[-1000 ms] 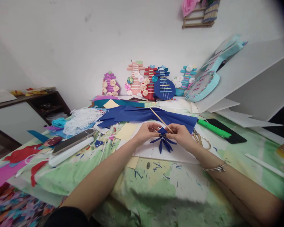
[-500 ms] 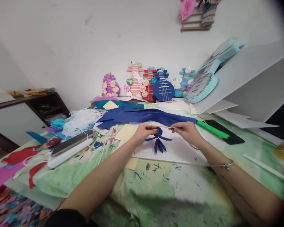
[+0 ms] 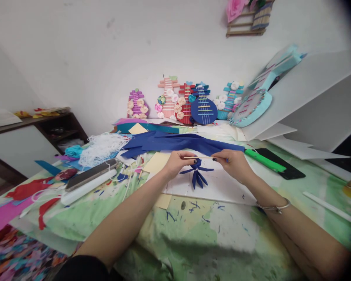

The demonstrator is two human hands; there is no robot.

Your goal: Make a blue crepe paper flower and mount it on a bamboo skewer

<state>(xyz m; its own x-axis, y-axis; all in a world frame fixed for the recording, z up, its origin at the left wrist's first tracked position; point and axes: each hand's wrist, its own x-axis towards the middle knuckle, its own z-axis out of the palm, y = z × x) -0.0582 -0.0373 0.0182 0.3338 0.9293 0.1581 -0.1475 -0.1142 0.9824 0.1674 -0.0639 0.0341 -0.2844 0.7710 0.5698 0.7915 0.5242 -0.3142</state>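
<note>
My left hand (image 3: pixel 178 163) and my right hand (image 3: pixel 231 160) pinch a thin, light wooden stick (image 3: pixel 204 157) between them, held level above the white board (image 3: pixel 232 186). Under the stick, on the board, lie cut pieces of dark blue paper (image 3: pixel 197 178): a rounded piece at the top, two thin pieces spread sideways and several pointed strips fanned below. The stick and my left fingertips partly cover the rounded piece. Behind my hands stretch large sheets of blue paper (image 3: pixel 169 141).
A green-handled cutter (image 3: pixel 265 160) lies over a black slab at the right. At the left are a phone (image 3: pixel 91 174), tangled white string (image 3: pixel 102 149) and coloured scraps. Decorated paper lutes (image 3: pixel 204 109) lean on the wall. Blue snippets litter the green cloth (image 3: pixel 222 230).
The stick now shows more plainly between my hands. My hands keep nearly the same pose, and the whole view has shifted slightly.
</note>
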